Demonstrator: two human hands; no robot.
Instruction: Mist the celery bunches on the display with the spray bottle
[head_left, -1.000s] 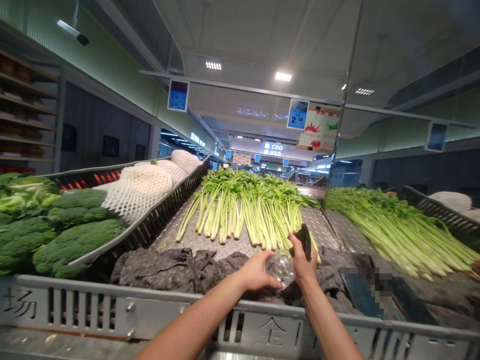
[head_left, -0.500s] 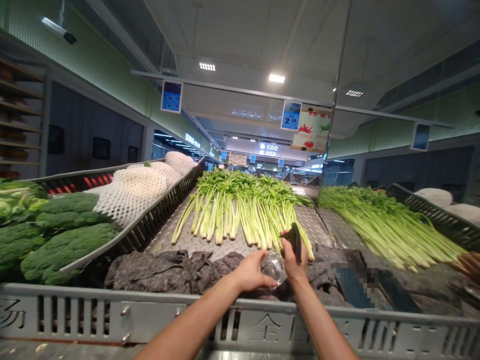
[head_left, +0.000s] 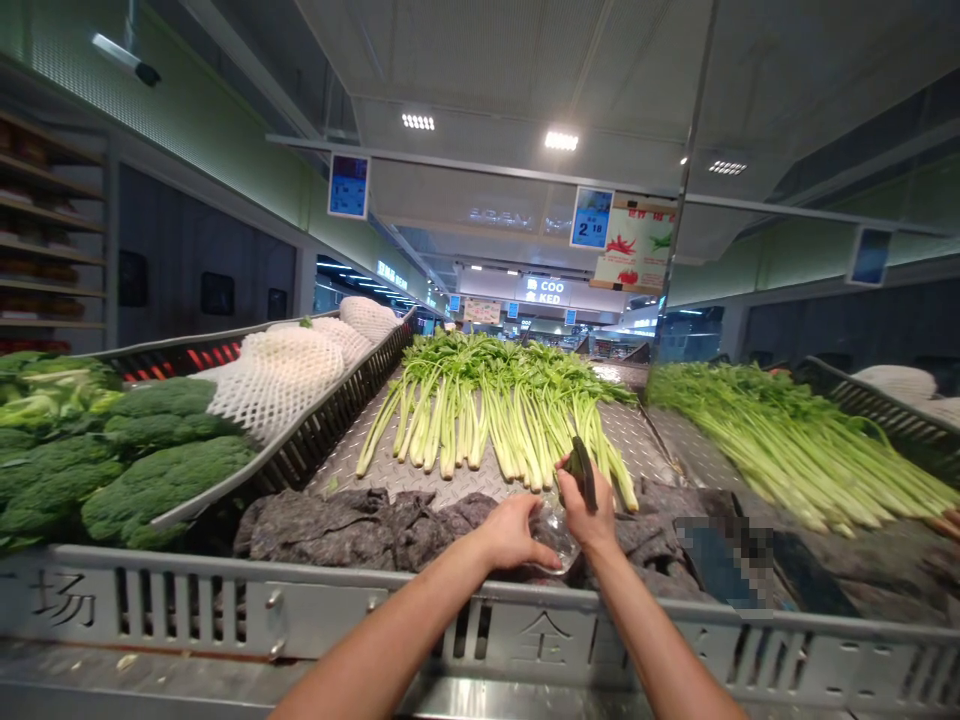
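Note:
My left hand [head_left: 516, 535] curls its thumb and fingers around the left side of a clear, shiny round object [head_left: 556, 535] whose kind I cannot make out. My right hand [head_left: 587, 512] grips a curved black piece [head_left: 583, 472], which stands up beside the thumb. Whether the black piece and the clear object are joined is hidden by the fingers. Just beyond my hands, pale celery stalks [head_left: 450, 420] lie side by side, cut ends toward me. Beneath my hands is a crumpled dark grey cloth [head_left: 322, 530].
A grey slatted guard [head_left: 337, 610] runs along the shelf front. On the left are broccoli heads [head_left: 172, 475] and white foam-netted produce [head_left: 289, 370] behind a black crate wall [head_left: 360, 400]. A mirror panel [head_left: 780, 430] stands at right, reflecting the celery. Price signs [head_left: 592, 217] hang overhead.
The whole scene has shifted slightly right and up with my head. Both hands keep their hold, and the clear object shows a little less between them.

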